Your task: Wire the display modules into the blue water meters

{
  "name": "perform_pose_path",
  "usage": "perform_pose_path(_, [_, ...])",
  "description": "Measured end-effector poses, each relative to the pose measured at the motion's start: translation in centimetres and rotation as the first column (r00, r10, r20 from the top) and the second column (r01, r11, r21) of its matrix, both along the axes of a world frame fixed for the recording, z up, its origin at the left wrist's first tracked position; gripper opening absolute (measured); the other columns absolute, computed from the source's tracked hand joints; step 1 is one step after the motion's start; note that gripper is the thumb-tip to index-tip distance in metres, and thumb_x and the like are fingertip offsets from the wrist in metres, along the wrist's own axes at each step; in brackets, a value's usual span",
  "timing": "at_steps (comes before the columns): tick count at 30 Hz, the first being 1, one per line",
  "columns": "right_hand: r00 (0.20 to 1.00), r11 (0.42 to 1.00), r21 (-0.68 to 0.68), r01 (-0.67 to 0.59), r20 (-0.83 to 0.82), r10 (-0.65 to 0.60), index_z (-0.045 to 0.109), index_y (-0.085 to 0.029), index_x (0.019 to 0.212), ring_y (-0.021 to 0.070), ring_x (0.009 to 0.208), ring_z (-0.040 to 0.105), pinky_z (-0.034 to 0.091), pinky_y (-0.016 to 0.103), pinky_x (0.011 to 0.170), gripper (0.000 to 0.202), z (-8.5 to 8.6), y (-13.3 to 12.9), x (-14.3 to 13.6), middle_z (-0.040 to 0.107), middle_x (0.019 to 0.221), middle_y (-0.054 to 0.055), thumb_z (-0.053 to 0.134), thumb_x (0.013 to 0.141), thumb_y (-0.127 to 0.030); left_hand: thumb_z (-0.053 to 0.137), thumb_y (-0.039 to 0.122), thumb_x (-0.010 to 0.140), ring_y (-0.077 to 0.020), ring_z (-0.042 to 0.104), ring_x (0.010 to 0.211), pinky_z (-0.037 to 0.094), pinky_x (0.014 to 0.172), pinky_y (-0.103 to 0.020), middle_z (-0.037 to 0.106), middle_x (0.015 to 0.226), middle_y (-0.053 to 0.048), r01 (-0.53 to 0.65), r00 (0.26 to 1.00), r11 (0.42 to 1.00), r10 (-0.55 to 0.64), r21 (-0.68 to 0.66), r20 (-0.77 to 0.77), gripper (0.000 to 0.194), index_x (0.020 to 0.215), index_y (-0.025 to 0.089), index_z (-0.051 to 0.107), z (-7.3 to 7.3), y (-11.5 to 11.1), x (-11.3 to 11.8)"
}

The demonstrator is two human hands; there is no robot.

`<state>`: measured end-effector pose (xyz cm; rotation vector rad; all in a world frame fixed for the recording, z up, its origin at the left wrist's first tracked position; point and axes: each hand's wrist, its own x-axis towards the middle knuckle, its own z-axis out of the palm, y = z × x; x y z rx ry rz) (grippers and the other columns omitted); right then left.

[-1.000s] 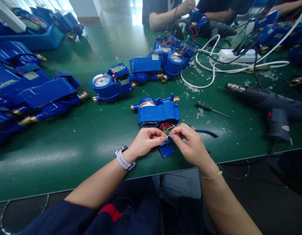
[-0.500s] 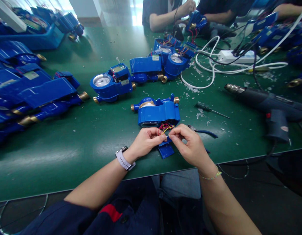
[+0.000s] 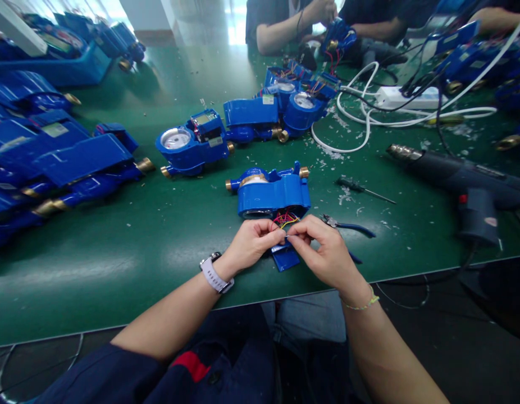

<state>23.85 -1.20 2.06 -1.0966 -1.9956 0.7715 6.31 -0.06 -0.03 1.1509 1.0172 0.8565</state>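
In front of me a blue water meter (image 3: 273, 195) lies tipped on the green table, its brass ends pointing away to either side. Red and yellow wires (image 3: 287, 219) come out of its near side. My left hand (image 3: 256, 242) pinches wires between thumb and forefinger. Close against it, my right hand (image 3: 321, 247) is closed in a pinch on the end of a thin wire. The fingertips hide the exact point where the wires meet. Below the fingers a small blue cover (image 3: 286, 259) rests on the table.
Cutting pliers (image 3: 353, 227) and a screwdriver (image 3: 363, 189) lie to the right, with a heat gun (image 3: 466, 174) beyond. More water meters (image 3: 192, 140) stand behind and at left. A white power strip (image 3: 409, 97) sits at the back, near co-workers' arms (image 3: 281, 36).
My right hand has shifted slightly left and down, closer to my left fingertips. More of the pliers now shows. The meter and my left hand stay nearly in place.
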Motion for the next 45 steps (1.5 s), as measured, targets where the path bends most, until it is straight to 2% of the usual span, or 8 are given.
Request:
perform_pose_path(7, [0.998,1.0,-0.008,0.022,-0.053,-0.023,0.061,-0.019,0.082,0.014,0.074,0.056,0.043,0.027,0.069,0.014,0.1,0.1,0.0,0.061,0.08,0.002,0.051,0.093,-0.018,0.067,0.051,0.078,-0.0105,0.051,0.062,0.041,0.064,-0.023,0.064,0.067,-0.002,0.011,0.996,1.0,-0.012,0.016,0.092,0.04,0.07,0.013,0.064,-0.4,-0.1,0.1])
perform_pose_path(14, [0.966,0.977,-0.147,0.155,-0.184,-0.181,0.058,-0.019,0.087,0.011,0.06,0.051,0.041,0.024,0.057,0.016,-0.3,0.0,0.0,0.057,0.072,-0.001,0.047,0.096,-0.025,0.07,0.049,0.075,-0.0093,0.046,0.059,0.037,0.059,-0.022,0.059,0.066,0.0,0.038,0.995,0.999,-0.039,0.005,0.094,0.038,0.07,0.013,0.06,0.3,-0.4,0.1])
perform_pose_path(19, [0.956,0.974,0.068,0.217,-0.217,-0.197,0.059,-0.019,0.09,0.0132,0.077,0.057,0.045,0.027,0.066,0.011,-1.0,-0.9,0.0,0.06,0.092,0.004,0.049,0.094,-0.016,0.071,0.041,0.074,-0.0072,0.037,0.055,0.029,0.053,-0.02,0.049,0.062,0.004,0.054,0.997,0.999,-0.054,0.003,0.063,0.031,0.073,0.013,0.058,0.1,-0.5,0.1])
perform_pose_path(24, [0.96,0.922,0.304,0.239,-0.214,-0.179,0.057,-0.018,0.088,0.0158,0.086,0.059,0.048,0.03,0.076,0.014,-2.1,-1.9,-0.4,0.059,0.089,0.004,0.049,0.088,-0.006,0.067,0.04,0.077,-0.0079,0.036,0.057,0.029,0.055,-0.021,0.048,0.063,0.003,0.041,0.998,0.998,-0.043,0.037,0.034,0.029,0.074,0.013,0.058,-0.3,-0.6,0.3])
perform_pose_path(30, [0.956,0.921,0.27,0.282,-0.16,-0.246,0.061,-0.018,0.094,0.0192,0.1,0.058,0.052,0.028,0.07,0.013,-3.9,-2.6,-1.0,0.056,0.112,0.011,0.052,0.089,-0.011,0.068,0.039,0.077,-0.0082,0.041,0.059,0.034,0.058,-0.021,0.053,0.066,0.002,0.002,0.999,0.999,-0.004,0.043,0.051,0.028,0.074,0.011,0.061,-0.3,-0.7,0.5])
perform_pose_path(34, [0.946,0.93,0.2,0.309,-0.17,-0.277,0.061,-0.017,0.101,0.0136,0.083,0.061,0.052,0.025,0.063,0.014,-4.8,-2.7,-1.2,0.054,0.118,0.011,0.053,0.09,-0.014,0.071,0.04,0.073,-0.0101,0.048,0.063,0.04,0.062,-0.022,0.059,0.069,-0.001,-0.029,0.992,1.0,0.027,0.012,0.122,0.03,0.073,0.011,0.063,-0.2,-0.7,0.7])
perform_pose_path(40, [0.951,0.931,0.219,0.292,-0.166,-0.259,0.06,-0.017,0.107,0.0101,0.073,0.06,0.052,0.025,0.061,0.018,-5.2,-2.5,-1.1,0.054,0.118,0.011,0.053,0.091,-0.013,0.073,0.038,0.073,-0.0099,0.05,0.063,0.041,0.063,-0.022,0.062,0.069,-0.001,-0.059,0.989,0.998,0.055,0.026,0.136,0.029,0.073,0.01,0.065,-0.6,-0.6,0.9])
perform_pose_path(45, [0.955,0.926,0.244,0.288,-0.147,-0.258,0.06,-0.018,0.112,0.0166,0.092,0.061,0.054,0.028,0.069,0.023,-5.4,-2.2,-1.1,0.054,0.12,0.012,0.053,0.091,-0.014,0.071,0.038,0.075,-0.0106,0.051,0.066,0.043,0.066,-0.022,0.063,0.073,-0.002,-0.083,0.985,0.995,0.073,0.056,0.155,0.028,0.074,0.011,0.064,-0.8,-0.6,1.2])
